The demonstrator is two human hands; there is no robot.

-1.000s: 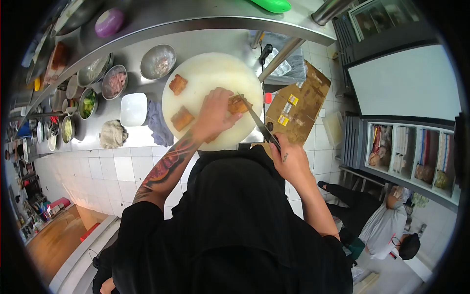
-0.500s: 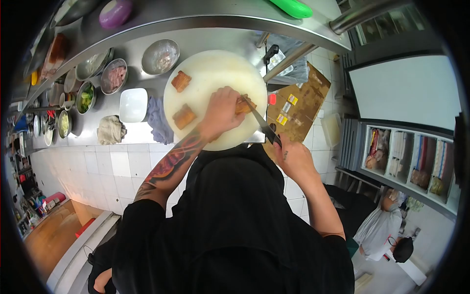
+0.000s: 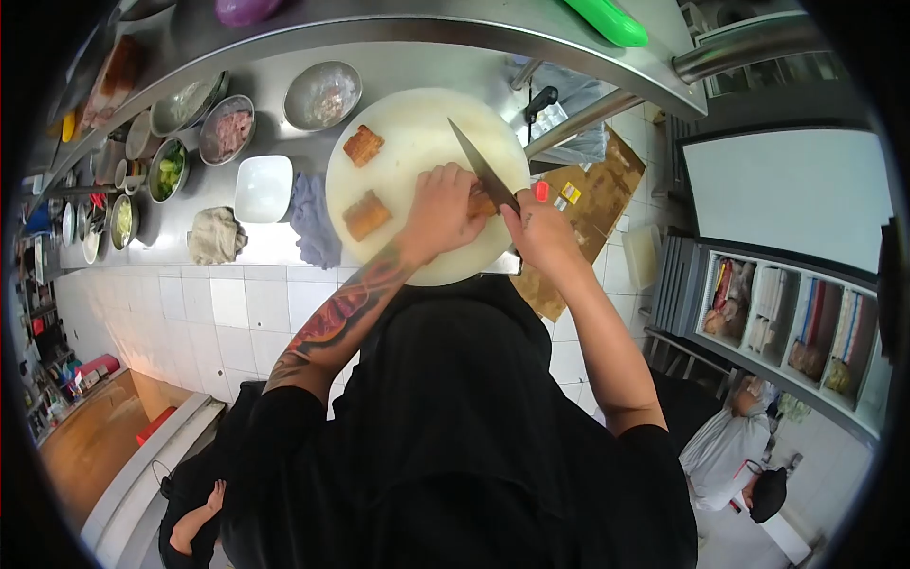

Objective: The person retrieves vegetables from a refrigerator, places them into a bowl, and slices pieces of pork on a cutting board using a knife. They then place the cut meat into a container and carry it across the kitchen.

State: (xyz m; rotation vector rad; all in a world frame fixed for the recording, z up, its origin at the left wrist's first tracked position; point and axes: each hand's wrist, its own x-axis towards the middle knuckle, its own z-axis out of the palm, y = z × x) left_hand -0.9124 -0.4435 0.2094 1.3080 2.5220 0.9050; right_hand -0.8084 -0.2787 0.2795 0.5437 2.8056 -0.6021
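My right hand [image 3: 542,230] grips the handle of a long kitchen knife [image 3: 477,159], its blade pointing up and left across the round white cutting board [image 3: 417,119]. Under my left hand [image 3: 442,209], curled fingers hold down a browned piece of meat [image 3: 483,203], partly hidden by them. The blade lies along the right side of that piece; whether its edge is in the meat I cannot tell. Two more pieces rest on the board's left part, one browned piece [image 3: 363,146] towards the back and one paler piece [image 3: 367,215] nearer to me.
Left of the board are a blue-grey cloth [image 3: 315,223], a white square dish [image 3: 263,189], a beige cloth [image 3: 216,237] and several metal bowls, one with pink meat [image 3: 227,131]. A metal shelf [image 3: 379,43] crosses above. Another person [image 3: 735,441] is at lower right.
The knife has moved forward over the board, its tip now farther from me. My right hand has come up and left, closer to my left hand, which still holds the meat.
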